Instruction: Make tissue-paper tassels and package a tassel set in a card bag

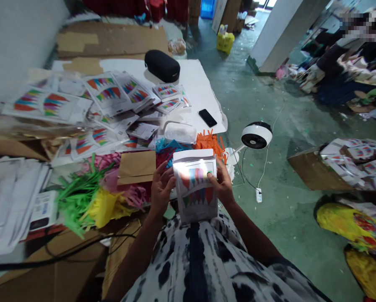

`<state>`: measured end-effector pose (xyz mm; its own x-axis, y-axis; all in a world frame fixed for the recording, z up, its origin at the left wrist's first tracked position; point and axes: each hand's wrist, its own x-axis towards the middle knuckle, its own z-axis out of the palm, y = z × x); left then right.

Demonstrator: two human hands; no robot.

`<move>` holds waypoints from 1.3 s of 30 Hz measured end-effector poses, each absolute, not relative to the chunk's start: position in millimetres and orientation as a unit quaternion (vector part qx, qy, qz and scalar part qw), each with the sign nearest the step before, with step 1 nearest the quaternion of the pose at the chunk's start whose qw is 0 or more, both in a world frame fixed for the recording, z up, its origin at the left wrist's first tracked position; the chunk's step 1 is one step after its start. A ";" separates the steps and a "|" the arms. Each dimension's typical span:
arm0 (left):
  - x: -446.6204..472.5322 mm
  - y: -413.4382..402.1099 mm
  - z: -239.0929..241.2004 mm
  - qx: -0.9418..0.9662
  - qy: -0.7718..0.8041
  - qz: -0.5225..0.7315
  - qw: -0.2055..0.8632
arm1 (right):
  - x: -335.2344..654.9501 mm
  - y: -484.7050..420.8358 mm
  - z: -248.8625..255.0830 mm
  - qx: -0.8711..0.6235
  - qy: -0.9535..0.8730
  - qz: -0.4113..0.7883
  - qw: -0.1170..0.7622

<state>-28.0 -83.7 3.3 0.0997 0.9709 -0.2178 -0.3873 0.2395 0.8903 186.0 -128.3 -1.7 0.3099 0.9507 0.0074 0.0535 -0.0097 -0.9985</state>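
Head view, single entry. Item 1: packet (195, 191), a glossy sleeve over a printed card of coloured fringe. It is held upright at chest height, above the patterned shirt and just short of the table edge. It catches glare across its upper half, and its face appears tilted towards the wearer, probably so the print can be read. Item 2: left hand (160, 189), fingers curled in, gripping the packet's left edge. Item 3: right hand (221, 183), thumb pressed on the front near the upper right corner, fingers hidden behind, closed on the right edge. A grip on both sides likely keeps the limp sleeve flat. Item 4: loose paper fringe within arm's reach, sorted roughly by colour: orange fringe (210, 142), blue fringe (168, 147), green fringe (77, 196). Item 5: brown paper sheet (136, 167), lying on the pink pile. Item 6: heap of like packets (107, 93), spread over the table's far left, apart from the loose stock. Item 7: clear lidded box (180, 132), phone (207, 118) and black case (162, 66), farther back on the white board. Item 8: desk fan (256, 135), on the floor just beside the table. Item 9: open carton (304, 163) of packets, well apart to the right.
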 end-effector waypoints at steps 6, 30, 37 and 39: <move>-30.6 -66.6 -1.3 0.418 0.420 0.511 0.623 | 205.8 -123.0 -2.5 -0.572 -0.471 0.433 0.513; -13.8 -19.5 5.5 0.411 0.446 0.468 0.643 | 239.4 -105.0 34.2 -0.574 -0.570 0.266 0.523; -6.3 -19.7 10.0 0.348 0.435 0.490 0.671 | 230.0 -97.4 37.5 -0.576 -0.482 0.290 0.593; -4.3 -21.6 12.7 0.389 0.441 0.477 0.654 | 229.4 -96.4 38.9 -0.573 -0.475 0.304 0.594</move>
<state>-4.3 -21.6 12.7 0.1566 0.9661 -0.2055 -0.2812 0.2431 0.9283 229.4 -96.4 38.9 0.3634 0.9064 0.2156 0.1834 0.1573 -0.9704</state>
